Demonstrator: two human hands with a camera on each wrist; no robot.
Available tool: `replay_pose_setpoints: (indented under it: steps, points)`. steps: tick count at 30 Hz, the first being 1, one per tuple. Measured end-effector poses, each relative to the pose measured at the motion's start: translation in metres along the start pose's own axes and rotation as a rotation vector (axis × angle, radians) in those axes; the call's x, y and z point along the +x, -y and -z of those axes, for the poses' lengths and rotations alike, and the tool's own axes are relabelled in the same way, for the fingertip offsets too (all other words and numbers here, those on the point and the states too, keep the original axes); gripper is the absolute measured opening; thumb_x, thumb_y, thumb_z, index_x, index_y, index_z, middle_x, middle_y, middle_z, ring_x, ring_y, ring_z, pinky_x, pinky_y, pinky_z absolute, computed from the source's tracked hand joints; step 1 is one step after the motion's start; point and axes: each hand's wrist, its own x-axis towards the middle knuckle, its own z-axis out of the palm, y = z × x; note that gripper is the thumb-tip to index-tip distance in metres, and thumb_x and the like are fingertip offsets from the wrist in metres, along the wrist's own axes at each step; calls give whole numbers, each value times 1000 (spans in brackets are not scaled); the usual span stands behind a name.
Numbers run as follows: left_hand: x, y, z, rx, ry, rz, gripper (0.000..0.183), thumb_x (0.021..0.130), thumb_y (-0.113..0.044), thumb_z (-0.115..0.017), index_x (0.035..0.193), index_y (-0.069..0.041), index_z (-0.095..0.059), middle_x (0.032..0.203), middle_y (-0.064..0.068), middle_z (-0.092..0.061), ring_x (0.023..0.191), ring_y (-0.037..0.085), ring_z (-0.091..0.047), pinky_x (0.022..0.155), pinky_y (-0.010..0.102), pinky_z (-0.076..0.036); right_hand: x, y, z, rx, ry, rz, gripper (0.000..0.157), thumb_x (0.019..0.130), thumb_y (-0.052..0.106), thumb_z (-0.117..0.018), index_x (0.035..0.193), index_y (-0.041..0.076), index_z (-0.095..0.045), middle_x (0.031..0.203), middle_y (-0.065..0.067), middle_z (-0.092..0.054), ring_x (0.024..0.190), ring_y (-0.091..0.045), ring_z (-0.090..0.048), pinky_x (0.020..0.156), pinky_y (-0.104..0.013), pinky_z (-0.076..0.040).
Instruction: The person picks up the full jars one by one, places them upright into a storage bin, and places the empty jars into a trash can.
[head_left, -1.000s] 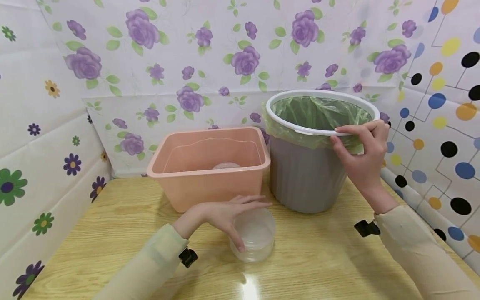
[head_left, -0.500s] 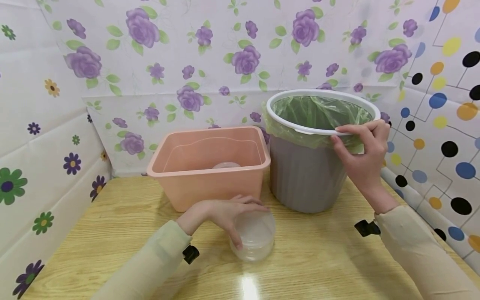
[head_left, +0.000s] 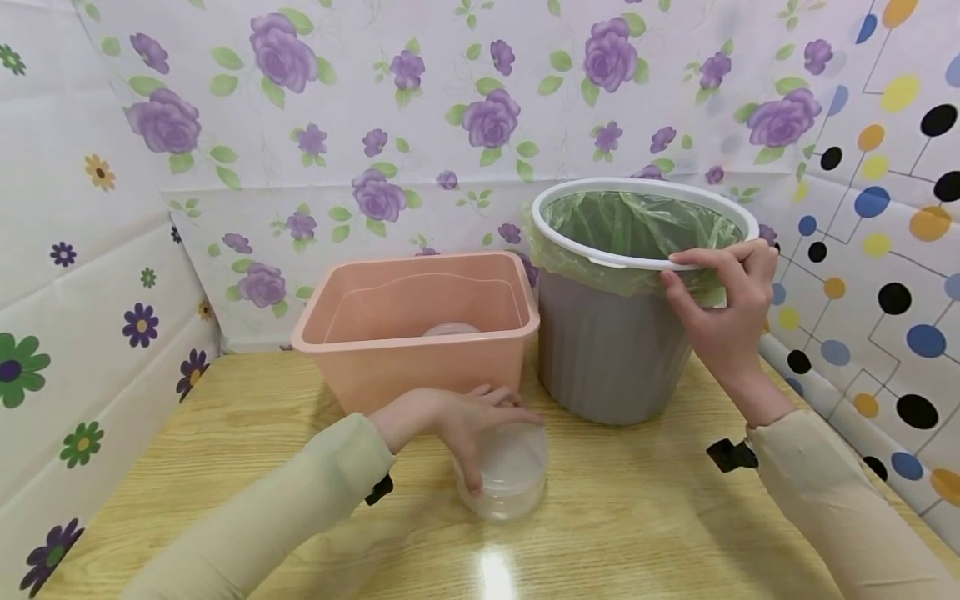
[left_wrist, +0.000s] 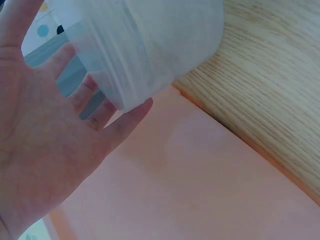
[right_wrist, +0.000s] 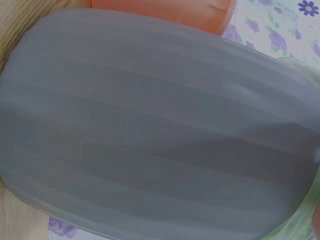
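Observation:
A clear round lidded plastic container [head_left: 508, 479] stands on the table in front of the pink bin. My left hand [head_left: 468, 429] grips it from above, thumb on the near side and fingers across the far side of the lid. In the left wrist view, the fingers of my left hand [left_wrist: 80, 105] lie along the edge of the container [left_wrist: 155, 45]. My right hand [head_left: 731, 304] pinches the white rim of the grey trash can [head_left: 607, 350], which has a green bag [head_left: 630, 221] folded over its edge. The right wrist view is mostly filled by the trash can's side [right_wrist: 160, 125].
A pink plastic bin [head_left: 420, 367] stands left of the trash can, with another clear round container [head_left: 452, 329] partly visible inside. The wood-grain table [head_left: 637, 517] meets flowered sheets [head_left: 420, 100] at the back and left and a dotted sheet at the right.
My left wrist and forearm have moved forward and to the right, and the left fingers have come down onto the container. My right hand keeps its place on the trash can's rim.

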Motion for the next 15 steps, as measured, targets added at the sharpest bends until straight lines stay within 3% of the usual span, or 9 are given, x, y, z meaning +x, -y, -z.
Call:
replay_pose_setpoints:
  steps: [8, 15]
  points:
    - [3, -2, 2, 103, -4, -70, 113, 60, -40, -93, 152, -22, -30, 146, 10, -34, 134, 26, -31, 113, 41, -30, 0, -2, -1, -4, 11, 4, 37, 82, 30, -76, 94, -5, -73, 95, 24, -39, 102, 1, -33, 94, -23, -23]
    - [-6, -11, 18, 108, 27, -41, 113, 61, -35, -94, 151, -27, -27, 150, 7, -28, 136, 24, -27, 114, 40, -34, 0, -1, -1, 0, -2, 9, 39, 82, 32, -76, 93, -5, -73, 95, 25, -39, 101, 0, -34, 94, -23, -23]
